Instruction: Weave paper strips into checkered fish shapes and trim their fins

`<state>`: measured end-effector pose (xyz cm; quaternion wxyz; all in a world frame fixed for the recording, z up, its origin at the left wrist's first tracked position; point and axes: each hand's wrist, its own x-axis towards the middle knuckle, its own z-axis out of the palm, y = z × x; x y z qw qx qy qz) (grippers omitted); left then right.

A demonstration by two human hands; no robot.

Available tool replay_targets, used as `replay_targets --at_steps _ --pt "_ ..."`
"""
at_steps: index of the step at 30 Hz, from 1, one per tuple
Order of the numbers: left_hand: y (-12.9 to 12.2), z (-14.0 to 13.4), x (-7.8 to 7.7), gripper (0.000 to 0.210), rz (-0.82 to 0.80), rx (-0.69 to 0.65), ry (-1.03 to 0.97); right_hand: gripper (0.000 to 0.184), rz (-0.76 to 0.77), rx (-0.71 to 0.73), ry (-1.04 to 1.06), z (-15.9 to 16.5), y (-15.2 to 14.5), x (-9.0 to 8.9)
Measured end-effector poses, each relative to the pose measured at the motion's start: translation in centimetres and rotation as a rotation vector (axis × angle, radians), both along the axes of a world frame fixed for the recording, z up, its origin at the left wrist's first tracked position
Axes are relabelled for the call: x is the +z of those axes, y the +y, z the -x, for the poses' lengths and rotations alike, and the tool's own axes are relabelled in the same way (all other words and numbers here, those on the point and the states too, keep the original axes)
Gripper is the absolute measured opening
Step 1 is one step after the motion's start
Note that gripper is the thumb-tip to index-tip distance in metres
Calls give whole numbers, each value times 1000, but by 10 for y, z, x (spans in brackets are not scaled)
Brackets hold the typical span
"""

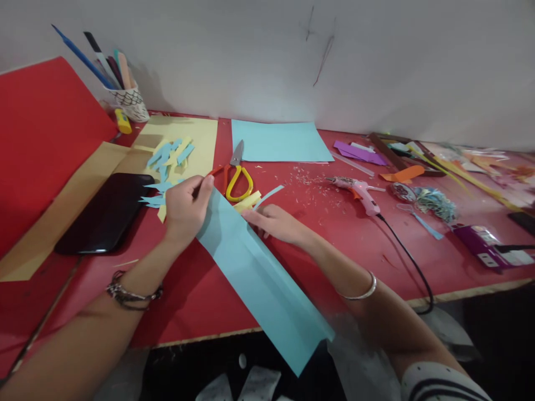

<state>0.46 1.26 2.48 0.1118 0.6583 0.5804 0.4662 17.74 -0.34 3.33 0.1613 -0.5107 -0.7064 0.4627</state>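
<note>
A long light-blue paper strip point(254, 267) slants from the middle of the red table down past its front edge, with one long side folded up. My left hand point(188, 209) pinches its upper end between thumb and fingers. At the folded side, my right hand point(278, 223) grips the paper near the top, its fingers partly hidden. Just beyond both hands lie scissors point(237, 175) with red and yellow handles. A yellow paper piece point(248, 201) and a thin blue strip point(270, 196) lie beside my right fingers. Cut blue and yellow paper bits point(169, 156) are heaped beyond my left hand.
A black phone-like slab point(106, 214) lies at left. A pen cup point(129, 103) stands by the wall, near a blue sheet point(280, 142). To the right are a pink glue gun point(357, 192) with its cord, a purple power strip point(480, 245) and craft scraps.
</note>
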Motion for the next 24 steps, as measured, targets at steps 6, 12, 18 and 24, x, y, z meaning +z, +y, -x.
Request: replay_targets --at_steps 6,12,18,24 --pt "-1 -3 1 37 3 7 -2 41 -179 43 -141 6 -6 0" --pt "0 0 2 37 -15 30 -11 38 53 16 17 3 -4 1" --pt "0 1 6 38 -25 44 -33 37 121 5 89 1 -4 0" --pt "2 8 7 37 -26 95 -70 35 162 -98 68 -3 1 -3"
